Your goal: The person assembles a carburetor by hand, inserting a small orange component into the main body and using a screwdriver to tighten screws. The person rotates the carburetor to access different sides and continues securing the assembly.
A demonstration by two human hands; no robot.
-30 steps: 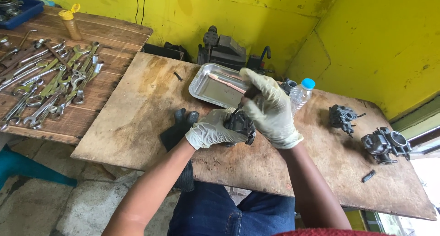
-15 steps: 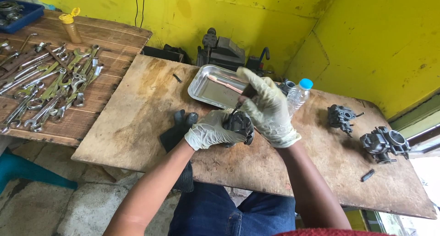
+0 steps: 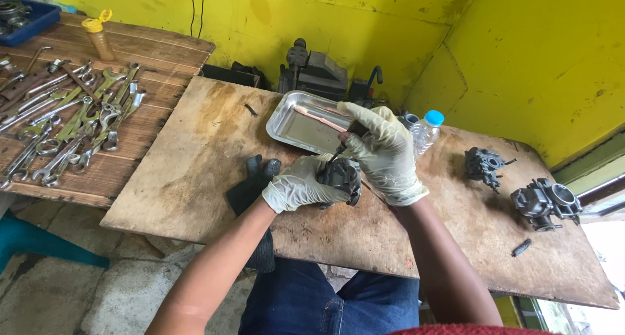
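Left hand, gloved, holds the dark carburetor on the board, near its front edge, fingers closed around it. Right hand, also gloved, pinches a thin tool w/ tip on the carb. top. Black glove lies just left. Behind: steel tray, bottle. Far right: 2 more carburetors. Far left: wrenches.
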